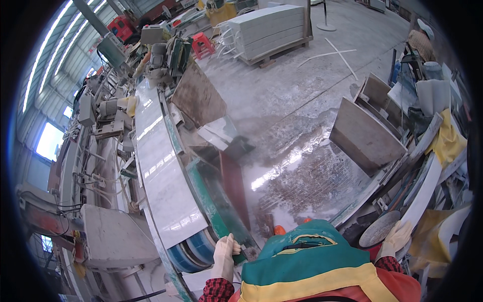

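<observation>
My left hand (226,250), in a pale glove, has its fingers curled over the green side rail (214,220) of a long machine bed. Just beside it are blue rollers (188,255) at the near end of a polished white stone slab (168,201) lying along the bed. My right hand (396,239), gloved the same way, is out to the right with its fingers stretched. It is at the near end of a long white strip (422,196), next to a round grey disc (378,229); whether it touches either I cannot tell.
Brown boards (367,135) lean on the right, with a yellow cloth (448,136) farther over. Another brown board (198,95) stands beside the bed. The floor (297,186) ahead is wet. Stacked white slabs (269,32) and a red stool (202,46) are farther off; a person (421,43) is far right.
</observation>
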Action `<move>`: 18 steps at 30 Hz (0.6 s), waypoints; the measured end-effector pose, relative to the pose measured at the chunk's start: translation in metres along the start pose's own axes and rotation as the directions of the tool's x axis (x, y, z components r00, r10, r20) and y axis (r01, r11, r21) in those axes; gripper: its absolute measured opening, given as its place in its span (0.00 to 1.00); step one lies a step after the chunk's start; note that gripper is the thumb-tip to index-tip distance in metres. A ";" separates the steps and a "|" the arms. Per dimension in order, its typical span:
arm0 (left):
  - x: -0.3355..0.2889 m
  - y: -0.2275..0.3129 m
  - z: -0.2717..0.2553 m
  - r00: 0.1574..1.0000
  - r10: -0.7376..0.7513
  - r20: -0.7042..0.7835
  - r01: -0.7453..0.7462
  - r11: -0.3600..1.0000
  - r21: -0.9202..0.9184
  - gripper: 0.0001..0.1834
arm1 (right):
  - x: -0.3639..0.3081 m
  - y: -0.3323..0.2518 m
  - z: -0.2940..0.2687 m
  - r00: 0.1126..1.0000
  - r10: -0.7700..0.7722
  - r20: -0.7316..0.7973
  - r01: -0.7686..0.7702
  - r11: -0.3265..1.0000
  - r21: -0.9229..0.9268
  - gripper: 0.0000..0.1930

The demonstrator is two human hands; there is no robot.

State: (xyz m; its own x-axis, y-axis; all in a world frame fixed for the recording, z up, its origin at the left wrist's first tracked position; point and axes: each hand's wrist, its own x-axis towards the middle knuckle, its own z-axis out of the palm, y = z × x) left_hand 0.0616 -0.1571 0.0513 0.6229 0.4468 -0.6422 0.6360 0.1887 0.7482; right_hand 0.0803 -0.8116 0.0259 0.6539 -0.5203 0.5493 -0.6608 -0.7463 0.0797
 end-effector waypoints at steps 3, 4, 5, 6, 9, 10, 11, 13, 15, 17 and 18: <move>0.000 -0.002 -0.002 0.999 0.046 0.023 -0.045 0.999 -0.003 0.22 | -0.004 0.003 0.000 1.000 -0.006 0.011 0.006 1.000 0.000 0.25; -0.003 -0.001 -0.003 0.997 0.071 0.034 -0.071 0.997 -0.006 0.22 | -0.005 0.003 0.000 1.000 -0.002 0.025 0.002 1.000 -0.004 0.26; -0.003 0.000 -0.003 0.994 0.096 0.044 -0.096 0.995 -0.008 0.22 | -0.006 0.003 0.000 0.999 0.002 0.039 -0.002 1.000 -0.007 0.26; -0.003 -0.001 -0.004 0.998 0.052 0.017 -0.053 0.999 0.006 0.23 | -0.006 0.003 0.002 0.998 -0.022 0.054 0.021 1.000 0.021 0.28; 0.001 0.000 -0.004 1.000 -0.010 -0.009 0.010 1.000 0.024 0.23 | -0.006 0.016 0.006 0.988 -0.003 0.156 -0.008 0.998 0.070 0.36; 0.000 0.000 -0.004 1.000 0.016 0.004 -0.016 1.000 0.017 0.23 | -0.003 0.021 0.010 0.971 0.058 0.233 -0.076 0.995 0.068 0.39; -0.003 0.001 -0.004 0.999 0.042 0.013 -0.042 0.999 0.007 0.23 | 0.002 0.027 0.017 0.945 0.113 0.308 -0.139 0.988 0.064 0.43; 0.004 0.002 -0.002 1.000 -0.029 0.007 0.029 0.999 0.023 0.22 | -0.004 0.069 0.059 0.922 0.122 0.367 -0.154 0.986 0.059 0.46; -0.001 0.003 -0.003 1.000 0.003 0.005 -0.003 1.000 0.001 0.21 | 0.002 0.071 0.069 0.897 0.105 0.428 -0.166 0.980 0.106 0.46; -0.004 0.000 -0.006 1.000 0.025 -0.014 -0.025 0.999 -0.031 0.21 | 0.005 0.042 0.031 0.874 0.053 0.483 -0.168 0.966 0.198 0.41; -0.003 -0.001 -0.005 1.000 0.029 -0.010 -0.030 0.998 -0.052 0.21 | 0.011 0.032 0.011 0.847 0.055 0.528 -0.162 0.974 0.158 0.41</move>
State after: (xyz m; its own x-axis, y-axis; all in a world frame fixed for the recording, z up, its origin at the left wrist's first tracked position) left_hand 0.0564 -0.1546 0.0531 0.6365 0.4609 -0.6184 0.5927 0.2209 0.7746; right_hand 0.0705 -0.8460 0.0254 0.7126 -0.7009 0.0304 -0.6909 -0.7087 -0.1429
